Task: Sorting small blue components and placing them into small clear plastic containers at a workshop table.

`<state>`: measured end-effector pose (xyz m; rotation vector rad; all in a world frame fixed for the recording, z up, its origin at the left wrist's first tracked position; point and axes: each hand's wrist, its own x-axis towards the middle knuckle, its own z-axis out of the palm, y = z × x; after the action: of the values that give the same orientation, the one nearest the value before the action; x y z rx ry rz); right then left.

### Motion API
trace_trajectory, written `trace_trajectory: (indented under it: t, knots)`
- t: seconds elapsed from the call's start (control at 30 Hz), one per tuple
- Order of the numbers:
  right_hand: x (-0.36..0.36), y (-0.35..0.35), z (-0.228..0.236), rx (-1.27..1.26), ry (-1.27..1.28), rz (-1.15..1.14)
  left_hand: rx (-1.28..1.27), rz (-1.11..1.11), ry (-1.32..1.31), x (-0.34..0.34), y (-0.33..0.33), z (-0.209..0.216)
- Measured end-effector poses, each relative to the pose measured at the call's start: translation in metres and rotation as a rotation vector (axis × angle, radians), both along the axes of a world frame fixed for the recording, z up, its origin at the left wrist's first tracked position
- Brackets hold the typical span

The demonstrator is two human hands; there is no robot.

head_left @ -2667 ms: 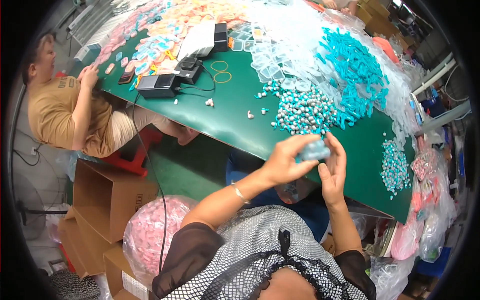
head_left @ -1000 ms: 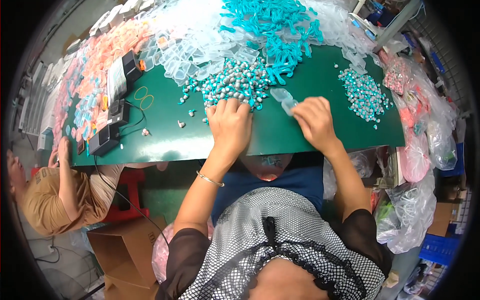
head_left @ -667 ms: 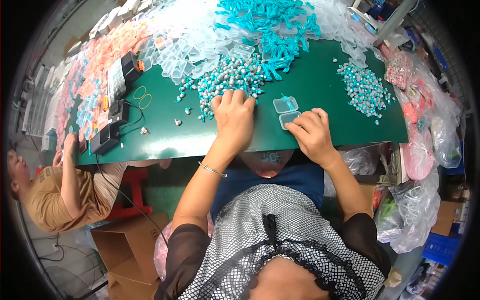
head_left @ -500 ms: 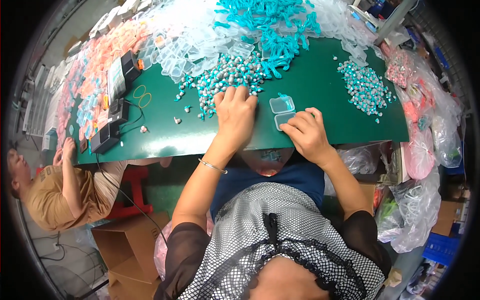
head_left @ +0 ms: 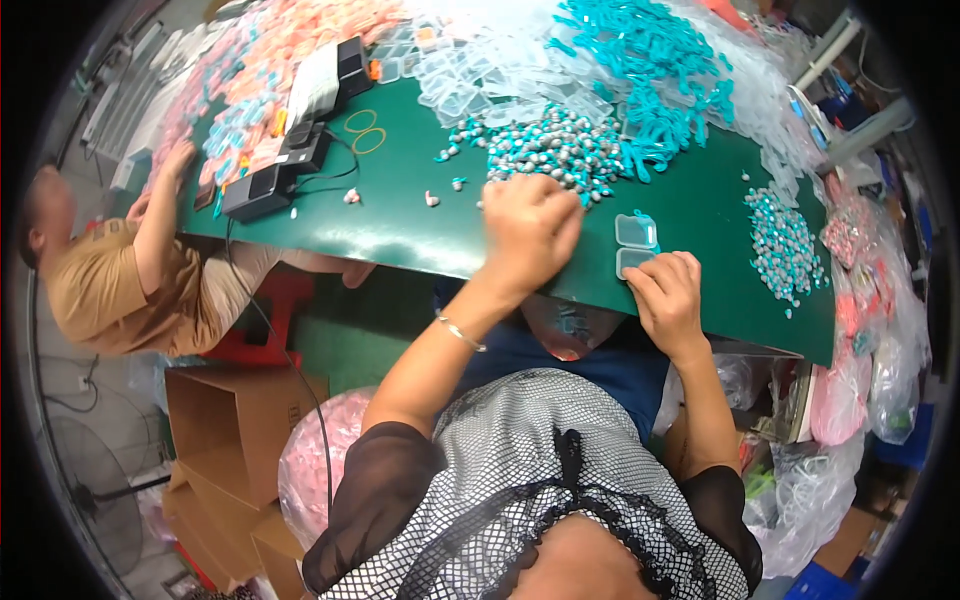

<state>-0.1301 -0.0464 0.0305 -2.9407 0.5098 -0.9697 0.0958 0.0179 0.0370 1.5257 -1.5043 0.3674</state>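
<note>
My left hand (head_left: 532, 232) is over the near edge of a heap of small teal-and-grey pieces (head_left: 555, 150). Its fingers are curled in, and what they hold, if anything, is hidden. Near the table's front edge, a small clear plastic box (head_left: 636, 231) lies with its lid folded back. A bit of teal shows at the lid's far edge. My right hand (head_left: 668, 300) pinches the near half of this box between thumb and fingers, covering part of it.
Teal looped pieces (head_left: 650, 70) and clear boxes (head_left: 480, 85) pile up behind the heap. A second group of teal-and-grey pieces (head_left: 786, 245) lies to the right. Black devices (head_left: 258, 192) with a cable stand left. A co-worker (head_left: 130, 290) sits at the far left.
The whole view has swung, so the table's contents appear farther right. My left hand's fingers have curled tighter at the heap's near edge. My right hand stays on the box.
</note>
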Motion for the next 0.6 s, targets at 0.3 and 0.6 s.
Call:
trace_trajectory:
  t: [0.3, 0.6]
  knots:
    - [0.01, -0.001, 0.0, 0.022, 0.006, 0.044, 0.267, 0.521, 0.115, 0.164, 0.044, -0.029]
    - [0.016, 0.002, 0.001, 0.031, 0.01, 0.052, 0.335, 0.288, 0.235, 0.134, 0.041, -0.015]
